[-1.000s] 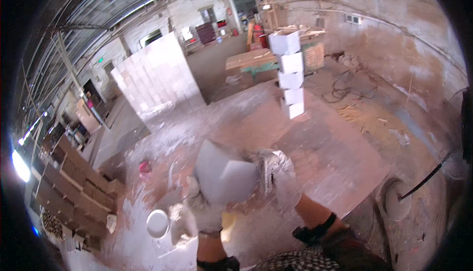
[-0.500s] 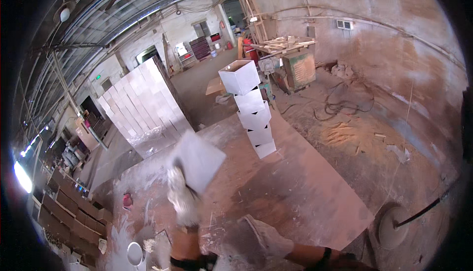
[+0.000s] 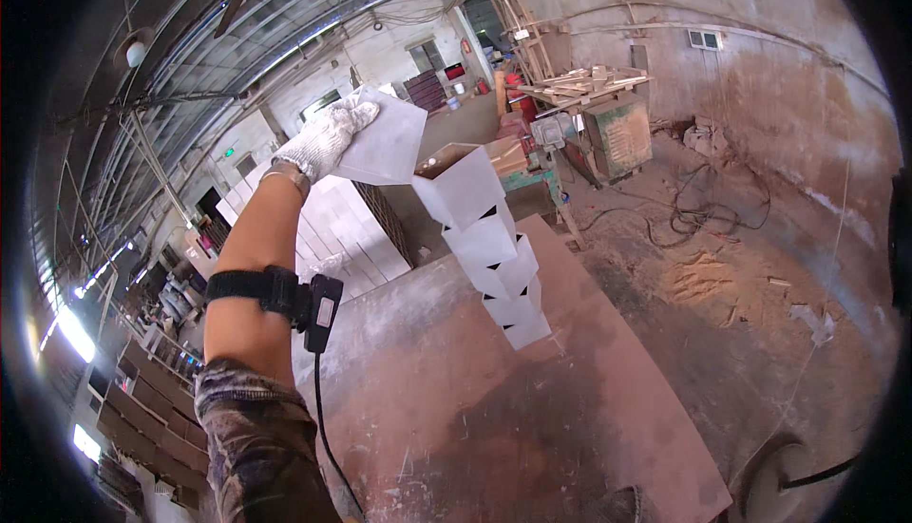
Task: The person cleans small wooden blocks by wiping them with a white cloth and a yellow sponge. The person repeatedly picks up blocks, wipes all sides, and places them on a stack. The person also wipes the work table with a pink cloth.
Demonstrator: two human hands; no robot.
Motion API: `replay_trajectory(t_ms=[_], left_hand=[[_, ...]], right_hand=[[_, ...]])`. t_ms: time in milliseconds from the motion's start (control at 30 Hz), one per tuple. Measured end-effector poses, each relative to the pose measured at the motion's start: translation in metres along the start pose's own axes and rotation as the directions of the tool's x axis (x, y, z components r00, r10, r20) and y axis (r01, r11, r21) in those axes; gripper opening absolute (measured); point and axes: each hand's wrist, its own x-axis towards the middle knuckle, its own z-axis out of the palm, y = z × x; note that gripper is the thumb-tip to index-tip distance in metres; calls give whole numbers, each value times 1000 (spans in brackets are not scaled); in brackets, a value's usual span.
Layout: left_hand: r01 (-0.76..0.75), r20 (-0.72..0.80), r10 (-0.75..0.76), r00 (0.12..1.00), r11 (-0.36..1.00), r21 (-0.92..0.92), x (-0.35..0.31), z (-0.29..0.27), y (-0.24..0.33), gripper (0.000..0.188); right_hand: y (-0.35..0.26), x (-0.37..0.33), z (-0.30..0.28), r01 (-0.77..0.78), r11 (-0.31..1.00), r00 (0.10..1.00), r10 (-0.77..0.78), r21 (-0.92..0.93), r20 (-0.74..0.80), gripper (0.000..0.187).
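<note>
No lettering is legible; the small, glowing green sign on the whitewashed far wall is too tiny to read.

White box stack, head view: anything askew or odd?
Yes: the stack of white boxes looks uneven. They are turned against one another, with corners jutting out and dark gaps between them, though that may be deliberate.

The bare left forearm, covered by a dark mottled cloth sleeve at the near end, is stretched toward the far side. The white knit-gloved left hand is held raised, fingers bent in a grip.
</note>
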Motion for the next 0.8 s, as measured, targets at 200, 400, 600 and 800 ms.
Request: replay_trajectory(t_ms=[200,400,600,800], left_hand=[[-58,58,40,998,933,355,59,32,10,49],[-77,309,-45,950,925,372,92,47,25,60],[-238,332,50,942,798,554,98,43,28,58],[-175,293,15,956,831,528,89,41,27,42]], right_hand=[[0,27,-14,-26,1000,999,27,2,-30,44],[6,41,-18,-56,998,998,56,-2,-24,42],[8,45,-21,-46,999,999,46,9,-13,41],[8,50,-17,-55,998,998,56,10,-15,40]])
